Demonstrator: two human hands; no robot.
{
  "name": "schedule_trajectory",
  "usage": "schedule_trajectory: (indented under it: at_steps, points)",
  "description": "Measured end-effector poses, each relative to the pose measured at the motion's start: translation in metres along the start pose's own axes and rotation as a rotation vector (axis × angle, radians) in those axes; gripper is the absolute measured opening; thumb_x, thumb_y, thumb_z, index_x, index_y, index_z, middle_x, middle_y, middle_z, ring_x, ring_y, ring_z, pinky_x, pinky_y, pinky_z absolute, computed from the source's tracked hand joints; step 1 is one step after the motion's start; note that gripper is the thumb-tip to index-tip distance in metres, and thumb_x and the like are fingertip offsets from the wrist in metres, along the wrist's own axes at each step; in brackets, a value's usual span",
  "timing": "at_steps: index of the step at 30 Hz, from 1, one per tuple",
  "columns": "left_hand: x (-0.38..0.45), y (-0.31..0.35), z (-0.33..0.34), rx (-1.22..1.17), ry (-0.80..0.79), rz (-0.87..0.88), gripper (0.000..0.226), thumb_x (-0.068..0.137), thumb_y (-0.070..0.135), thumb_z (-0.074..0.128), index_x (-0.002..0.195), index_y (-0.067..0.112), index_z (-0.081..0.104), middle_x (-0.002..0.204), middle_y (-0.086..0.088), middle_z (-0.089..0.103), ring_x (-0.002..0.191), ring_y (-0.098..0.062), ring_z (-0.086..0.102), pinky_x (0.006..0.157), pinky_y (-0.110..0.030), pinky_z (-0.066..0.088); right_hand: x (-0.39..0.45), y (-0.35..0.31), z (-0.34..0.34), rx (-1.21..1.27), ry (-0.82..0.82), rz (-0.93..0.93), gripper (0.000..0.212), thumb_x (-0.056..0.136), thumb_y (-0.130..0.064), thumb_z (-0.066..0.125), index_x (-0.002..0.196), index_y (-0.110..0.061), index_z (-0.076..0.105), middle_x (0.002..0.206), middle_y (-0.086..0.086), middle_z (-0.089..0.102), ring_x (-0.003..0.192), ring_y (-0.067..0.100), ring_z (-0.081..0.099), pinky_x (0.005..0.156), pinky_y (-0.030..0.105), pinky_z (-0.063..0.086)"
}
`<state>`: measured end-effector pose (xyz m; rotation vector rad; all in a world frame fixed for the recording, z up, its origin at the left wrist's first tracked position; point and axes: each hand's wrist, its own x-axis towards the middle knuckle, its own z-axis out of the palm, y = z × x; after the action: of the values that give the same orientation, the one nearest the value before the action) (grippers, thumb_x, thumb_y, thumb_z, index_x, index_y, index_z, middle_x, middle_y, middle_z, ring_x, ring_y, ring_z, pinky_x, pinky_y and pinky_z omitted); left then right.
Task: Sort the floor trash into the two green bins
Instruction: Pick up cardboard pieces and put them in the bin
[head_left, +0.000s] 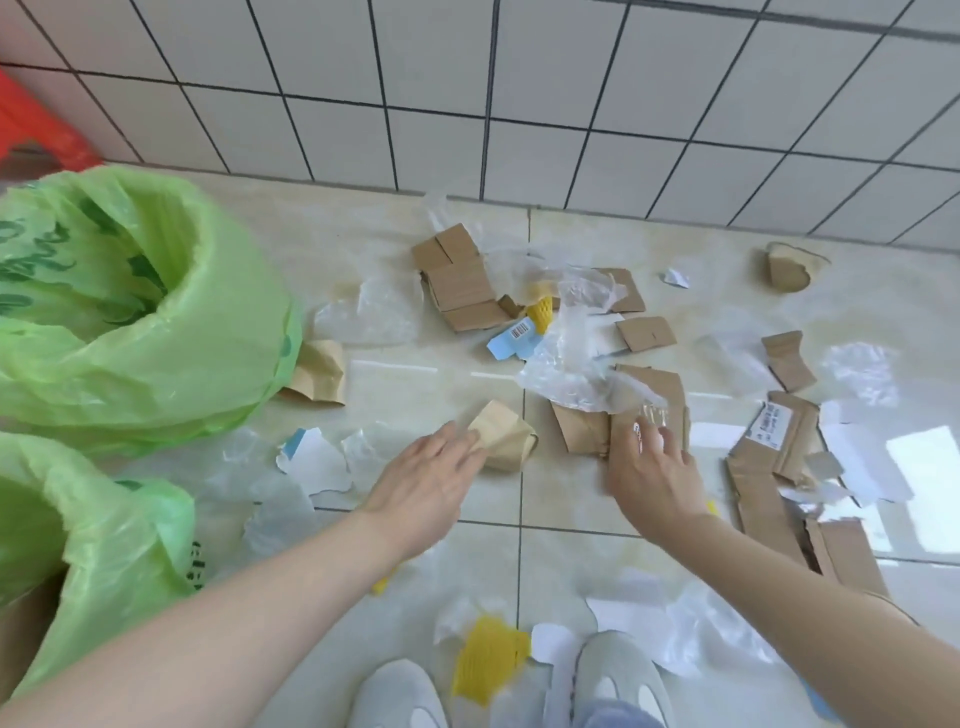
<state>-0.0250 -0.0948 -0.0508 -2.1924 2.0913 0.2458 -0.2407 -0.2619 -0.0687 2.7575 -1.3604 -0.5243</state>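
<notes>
Two bins lined with green bags stand at the left, one farther (171, 364) and one nearer (119, 540). Trash is scattered across the tiled floor: brown cardboard pieces (462, 286), clear plastic film (566, 358), torn white paper (317, 462) and yellow foam net (488, 660). My left hand (426, 483) reaches forward with straight fingers that touch a crumpled tan paper cup (504, 431). My right hand (654, 467) lies on a folded cardboard piece (654, 400), fingertips beside a scrap of clear plastic. Nothing is lifted off the floor.
A white tiled wall (571, 104) runs across the back. At the top left corner stands a red stool (31, 124). My grey shoes (618, 675) are at the bottom edge. More cardboard strips (769, 478) and another paper cup (789, 270) lie to the right.
</notes>
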Motion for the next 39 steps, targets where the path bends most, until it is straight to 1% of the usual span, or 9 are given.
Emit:
schedule_trajectory:
  at_steps: [4,8,12,16,21,25,30,34,39]
  points:
    - [0.029,0.017,-0.002,0.004,-0.045,0.073,0.063,0.07,0.015,0.067,0.132,0.016,0.052,0.141,-0.001,0.049,0.132,-0.027,0.045,0.1,-0.034,0.043,0.011,0.008,0.007,0.17,-0.111,0.332,0.076,0.091,-0.051,0.043,0.148,-0.011,0.011,0.155,0.014,0.009,0.134,0.037,0.026,0.098,0.047,0.039]
    - [0.068,0.035,-0.003,0.025,-0.042,0.121,0.058,0.093,0.009,0.039,0.148,0.015,0.021,0.157,-0.003,0.016,0.146,-0.027,0.009,0.116,-0.039,0.018,0.021,0.02,0.018,0.328,-0.111,0.489,0.104,0.077,-0.072,0.05,0.148,-0.011,0.006,0.148,0.018,0.019,0.128,0.042,0.034,0.098,0.052,0.04]
    - [0.093,0.058,0.001,0.047,-0.029,0.227,0.051,0.078,0.015,0.058,0.129,0.015,0.053,0.137,-0.003,0.05,0.136,-0.028,0.038,0.105,-0.037,0.037,0.027,0.013,0.02,0.442,-0.117,0.551,0.113,0.067,-0.081,0.051,0.145,-0.011,0.009,0.14,0.016,0.031,0.123,0.039,0.038,0.096,0.051,0.04]
    - [0.114,0.072,0.012,0.136,-0.056,0.277,0.043,0.067,0.025,0.054,0.106,0.022,0.071,0.11,0.004,0.068,0.112,-0.022,0.062,0.093,-0.031,0.05,0.03,0.003,0.018,0.417,-0.099,0.523,0.116,0.07,-0.075,0.056,0.147,-0.006,0.005,0.143,0.015,0.03,0.127,0.035,0.035,0.097,0.048,0.038]
    - [0.142,0.09,0.019,0.213,-0.102,0.166,0.047,0.094,0.01,0.033,0.14,0.001,0.036,0.144,-0.016,0.036,0.136,-0.032,0.028,0.108,-0.039,0.027,0.035,0.008,0.011,0.449,-0.155,0.491,0.117,0.069,-0.056,0.069,0.147,-0.002,-0.001,0.137,0.016,0.03,0.123,0.035,0.035,0.098,0.041,0.04]
    - [0.156,0.098,0.017,0.274,-0.101,0.138,0.044,0.093,0.001,0.022,0.131,-0.001,0.043,0.137,-0.02,0.039,0.13,-0.032,0.033,0.102,-0.037,0.029,0.03,0.018,0.003,0.56,-0.203,0.444,0.108,0.07,-0.04,0.063,0.148,-0.006,-0.004,0.137,0.017,0.03,0.122,0.039,0.035,0.101,0.043,0.036]
    - [0.165,0.097,0.004,0.215,0.037,0.147,0.043,0.071,0.004,0.028,0.06,0.013,0.068,0.069,-0.005,0.061,0.069,-0.023,0.06,0.065,-0.029,0.035,0.026,0.032,-0.004,0.716,-0.221,0.467,0.09,0.076,-0.014,0.051,0.149,-0.008,-0.002,0.136,0.019,0.034,0.122,0.042,0.034,0.101,0.043,0.031]
    - [0.154,0.102,0.005,0.173,-0.028,0.201,0.029,0.072,-0.005,0.041,0.081,0.007,0.066,0.077,-0.007,0.059,0.072,-0.024,0.059,0.066,-0.03,0.04,0.029,0.037,-0.007,0.864,-0.174,0.539,0.077,0.076,-0.017,0.053,0.143,-0.014,0.015,0.128,0.018,0.033,0.116,0.041,0.032,0.096,0.042,0.03]
    - [0.123,0.096,-0.001,0.043,0.009,0.19,0.033,0.034,-0.002,0.051,0.061,0.017,0.055,0.051,0.002,0.052,0.046,-0.02,0.053,0.045,-0.021,0.036,0.027,0.034,-0.021,0.885,-0.066,0.493,0.078,0.077,-0.021,0.055,0.144,-0.016,0.016,0.126,0.017,0.033,0.116,0.039,0.03,0.099,0.043,0.027]
